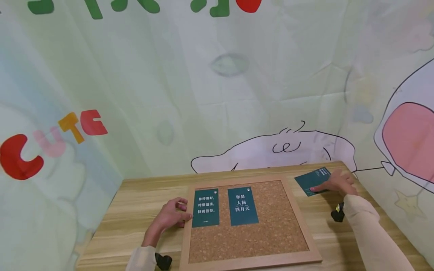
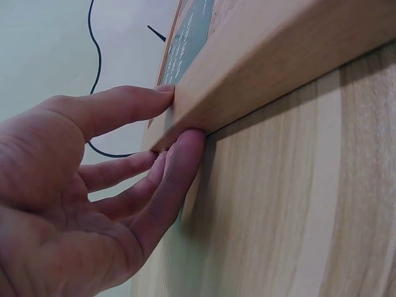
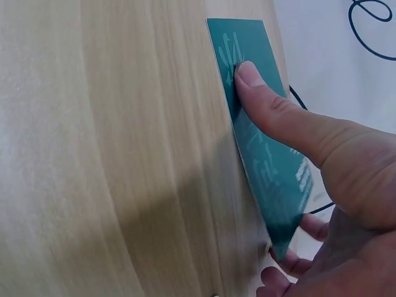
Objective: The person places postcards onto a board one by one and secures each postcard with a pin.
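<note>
A cork board (image 1: pixel 251 241) in a light wooden frame lies on the table with two dark green cards pinned to it: a left card (image 1: pixel 205 207) and a middle card (image 1: pixel 243 206). White Chinese writing covers both. My left hand (image 1: pixel 171 214) holds the board's left frame edge; in the left wrist view the thumb (image 2: pixel 133 102) touches the upper edge and a finger the lower. Beyond the board's right side, my right hand (image 1: pixel 339 182) grips a third green card (image 1: pixel 313 181). Its thumb (image 3: pixel 272 102) presses the card's face, with other fingers at the far end.
The wooden table (image 1: pixel 149 188) meets a printed cloth backdrop (image 1: pixel 169 94) at its back. A black strap piece (image 1: pixel 338 212) sits by the right wrist, another (image 1: pixel 163 261) by the left. Bare cork (image 1: pixel 281 210) shows on the board's right part.
</note>
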`<state>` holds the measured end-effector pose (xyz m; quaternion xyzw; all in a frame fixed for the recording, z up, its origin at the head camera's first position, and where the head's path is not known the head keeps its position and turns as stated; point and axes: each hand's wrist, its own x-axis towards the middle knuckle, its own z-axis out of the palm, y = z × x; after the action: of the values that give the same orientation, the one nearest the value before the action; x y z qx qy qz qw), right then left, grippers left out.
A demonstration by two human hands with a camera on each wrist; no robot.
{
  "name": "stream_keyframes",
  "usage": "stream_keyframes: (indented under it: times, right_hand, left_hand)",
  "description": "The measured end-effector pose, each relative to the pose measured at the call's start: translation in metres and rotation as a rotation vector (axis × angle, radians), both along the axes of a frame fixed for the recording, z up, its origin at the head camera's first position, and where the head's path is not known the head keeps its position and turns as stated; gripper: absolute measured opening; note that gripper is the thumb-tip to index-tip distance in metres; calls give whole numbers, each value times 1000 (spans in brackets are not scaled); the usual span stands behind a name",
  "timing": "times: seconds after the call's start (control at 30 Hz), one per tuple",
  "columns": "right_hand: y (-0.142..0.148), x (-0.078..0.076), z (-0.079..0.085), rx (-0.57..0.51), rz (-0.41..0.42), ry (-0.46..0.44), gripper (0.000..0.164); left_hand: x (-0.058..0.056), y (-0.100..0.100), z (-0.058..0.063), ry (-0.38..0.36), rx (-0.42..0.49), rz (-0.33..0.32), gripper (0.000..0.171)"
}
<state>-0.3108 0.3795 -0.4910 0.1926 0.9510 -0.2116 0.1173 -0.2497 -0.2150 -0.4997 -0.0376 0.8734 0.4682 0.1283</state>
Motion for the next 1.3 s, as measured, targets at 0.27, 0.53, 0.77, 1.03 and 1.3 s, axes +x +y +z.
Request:
stream_keyframes:
  times: [0.27,0.53,0.77,1.03,1.3]
  right_hand:
    - [2,1,-5,-89,125,209,126]
    - [-4,4,2,-261,136,319,118]
    - [-1,9,1,-415,101,257,121]
    - [2,14,5,-497,68,244,114]
    - [0,16,-1,-459,93,310,96]
  left_hand:
    - [0,1,0,0,-17,1,61]
    - [1,0,1,-1,0,7,60]
    - [1,1,1,2,11,1,59]
    - [2,2,1,7,-6,-1,59]
    - [3,1,1,1,-17,3,59]
